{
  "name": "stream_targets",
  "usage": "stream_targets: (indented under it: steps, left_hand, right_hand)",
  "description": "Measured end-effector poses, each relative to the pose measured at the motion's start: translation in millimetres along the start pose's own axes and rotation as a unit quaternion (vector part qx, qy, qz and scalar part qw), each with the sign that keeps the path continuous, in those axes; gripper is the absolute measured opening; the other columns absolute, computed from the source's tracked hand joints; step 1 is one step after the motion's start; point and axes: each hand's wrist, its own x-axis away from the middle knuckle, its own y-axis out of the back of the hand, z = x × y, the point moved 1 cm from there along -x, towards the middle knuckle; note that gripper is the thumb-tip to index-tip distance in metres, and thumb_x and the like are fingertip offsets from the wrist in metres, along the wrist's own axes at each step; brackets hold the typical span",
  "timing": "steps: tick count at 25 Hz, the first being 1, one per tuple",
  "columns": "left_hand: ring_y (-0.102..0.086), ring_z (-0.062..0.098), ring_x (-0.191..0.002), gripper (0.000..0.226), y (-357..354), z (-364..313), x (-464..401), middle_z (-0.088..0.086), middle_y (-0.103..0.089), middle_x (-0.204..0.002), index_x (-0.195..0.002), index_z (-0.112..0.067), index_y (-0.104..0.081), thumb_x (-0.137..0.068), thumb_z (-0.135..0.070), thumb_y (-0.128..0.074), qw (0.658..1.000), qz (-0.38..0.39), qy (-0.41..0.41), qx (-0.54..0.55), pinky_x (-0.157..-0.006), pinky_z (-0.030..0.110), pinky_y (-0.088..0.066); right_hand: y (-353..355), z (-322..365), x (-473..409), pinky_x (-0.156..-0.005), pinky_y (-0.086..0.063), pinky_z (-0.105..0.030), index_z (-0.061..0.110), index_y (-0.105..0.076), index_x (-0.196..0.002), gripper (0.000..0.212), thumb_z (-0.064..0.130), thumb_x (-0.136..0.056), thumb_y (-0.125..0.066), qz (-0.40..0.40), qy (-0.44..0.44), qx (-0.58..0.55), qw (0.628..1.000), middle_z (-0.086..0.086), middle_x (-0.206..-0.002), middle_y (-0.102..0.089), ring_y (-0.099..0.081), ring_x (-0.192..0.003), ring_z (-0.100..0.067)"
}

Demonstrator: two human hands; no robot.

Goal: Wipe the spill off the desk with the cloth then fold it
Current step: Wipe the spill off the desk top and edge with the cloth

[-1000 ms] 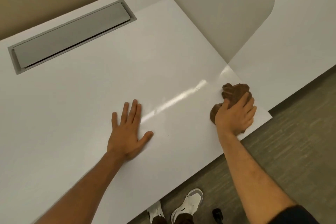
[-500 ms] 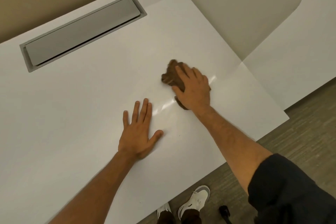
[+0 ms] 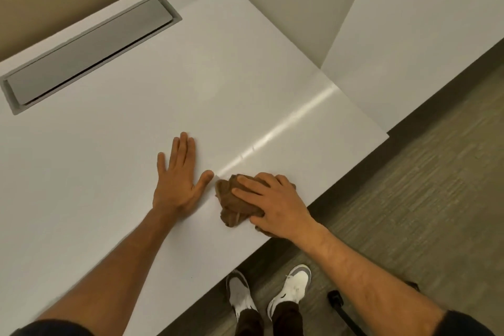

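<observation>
A crumpled brown cloth [image 3: 231, 203] lies bunched on the white desk [image 3: 109, 161] close to its front edge. My right hand [image 3: 275, 206] presses down on the cloth and covers its right part, fingers pointing left. My left hand [image 3: 180, 177] rests flat on the desk just left of the cloth, fingers spread, its thumb almost touching the cloth. A pale streak of glare [image 3: 278, 131] runs from the cloth toward the far right corner of the desk. I cannot make out any spill on the surface.
A grey cable hatch [image 3: 90, 49] is set into the desk at the far left. A beige divider panel [image 3: 286, 0] and a second white desk [image 3: 425, 22] stand at the right. The desk's front edge drops to grey floor, where my shoes [image 3: 289, 289] show.
My right hand has dragged the cloth from the middle of the desk back toward me, ending beside my left thumb near the front edge. My left hand has stayed flat in place.
</observation>
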Motion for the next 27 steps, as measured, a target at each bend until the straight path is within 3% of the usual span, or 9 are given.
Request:
stream_targets:
  steps: [4, 8, 12, 14, 16, 19, 22, 25, 27]
  left_hand:
    - [0.027, 0.012, -0.158, 0.097, 0.0, -5.7, -2.5, -0.004, 0.028, -0.173, -0.165, -0.021, 0.02, -0.096, -0.081, -0.012, 0.999, 0.022, 0.015, -0.039, -0.128, 0.054, 0.012]
    - [0.029, 0.013, -0.157, 0.105, 8.1, -23.3, -5.4, -0.003, 0.027, -0.173, -0.164, -0.018, 0.022, -0.09, -0.087, -0.008, 0.997, 0.051, 0.003, -0.062, -0.126, 0.049, 0.02]
    - [0.023, 0.009, -0.159, 0.094, 4.7, -95.0, -27.3, -0.009, 0.022, -0.174, -0.166, -0.023, 0.014, -0.095, -0.08, -0.011, 0.986, 0.074, -0.145, -0.035, -0.125, 0.035, 0.024]
    - [0.022, 0.007, -0.159, 0.092, -2.8, -132.5, -46.7, -0.009, 0.019, -0.174, -0.167, -0.023, 0.01, -0.096, -0.078, -0.012, 0.977, 0.094, -0.188, -0.019, -0.128, 0.038, 0.018]
    - [0.021, 0.009, -0.16, 0.089, -13.6, -161.4, -63.0, -0.007, 0.017, -0.175, -0.167, -0.023, 0.009, -0.097, -0.075, -0.011, 0.969, 0.121, -0.213, -0.015, -0.13, 0.044, 0.013]
    - [0.023, 0.012, -0.159, 0.085, -36.8, -183.5, -71.3, -0.006, 0.023, -0.173, -0.166, -0.024, 0.016, -0.099, -0.07, -0.009, 0.966, 0.133, -0.213, -0.056, -0.13, 0.053, 0.01]
    - [0.02, 0.013, -0.16, 0.08, -48.9, -183.1, -67.5, -0.007, 0.021, -0.174, -0.166, -0.028, 0.015, -0.102, -0.068, -0.012, 0.971, 0.089, -0.202, -0.089, -0.13, 0.052, 0.009]
    - [0.016, 0.015, -0.162, 0.08, -48.2, -183.3, -67.6, -0.007, 0.018, -0.175, -0.167, -0.026, 0.011, -0.103, -0.066, -0.016, 0.971, 0.085, -0.204, -0.095, -0.13, 0.054, 0.007]
    - [0.015, 0.017, -0.162, 0.08, -47.7, -183.8, -67.6, -0.005, 0.017, -0.176, -0.168, -0.023, 0.008, -0.103, -0.064, -0.018, 0.97, 0.085, -0.204, -0.101, -0.13, 0.056, 0.005]
  right_hand:
    - [12.8, -18.2, 59.1, -0.082, -0.053, -0.048, 0.026, -0.061, -0.137, 0.066, 0.032, -0.075, -0.084, -0.051, -0.122, 0.006, 0.991, -0.001, -0.143, -0.061, -0.062, -0.111, -0.033]
    - [36.4, -54.3, 88.4, -0.085, -0.05, -0.043, 0.024, -0.06, -0.138, 0.064, 0.026, -0.078, -0.082, -0.139, -0.302, -0.04, 0.942, 0.001, -0.141, -0.061, -0.058, -0.112, -0.03]
    - [69.8, -86.1, 98.5, -0.096, -0.047, -0.038, 0.03, -0.061, -0.134, 0.055, 0.018, -0.082, -0.074, -0.305, -0.399, -0.201, 0.841, 0.011, -0.128, -0.066, -0.054, -0.116, -0.019]
    - [87.6, -106.0, 99.0, -0.094, -0.048, -0.036, 0.031, -0.065, -0.127, 0.05, 0.014, -0.082, -0.074, -0.37, -0.439, -0.248, 0.78, 0.012, -0.118, -0.068, -0.056, -0.113, -0.019]
    - [98.3, -128.9, 95.4, -0.092, -0.051, -0.038, 0.03, -0.067, -0.122, 0.044, 0.011, -0.083, -0.073, -0.376, -0.458, -0.262, 0.762, 0.01, -0.114, -0.069, -0.06, -0.109, -0.02]
    - [94.2, -158.2, 87.3, -0.092, -0.055, -0.047, 0.03, -0.064, -0.126, 0.041, 0.015, -0.089, -0.071, -0.288, -0.465, -0.249, 0.799, 0.007, -0.12, -0.067, -0.061, -0.109, -0.023]
    - [75.5, -161.7, 84.8, -0.094, -0.048, -0.043, 0.031, -0.053, -0.142, 0.057, 0.028, -0.09, -0.074, -0.209, -0.445, -0.158, 0.856, 0.007, -0.14, -0.057, -0.051, -0.115, -0.025]
    - [63.3, -148.0, 93.7, -0.093, -0.046, -0.041, 0.033, -0.051, -0.144, 0.062, 0.034, -0.088, -0.075, -0.171, -0.372, -0.114, 0.905, 0.01, -0.153, -0.048, -0.048, -0.118, -0.025]
    - [54.7, -135.6, 111.1, -0.094, -0.044, -0.041, 0.034, -0.053, -0.143, 0.062, 0.031, -0.086, -0.076, -0.151, -0.316, -0.153, 0.924, 0.011, -0.153, -0.049, -0.048, -0.119, -0.024]
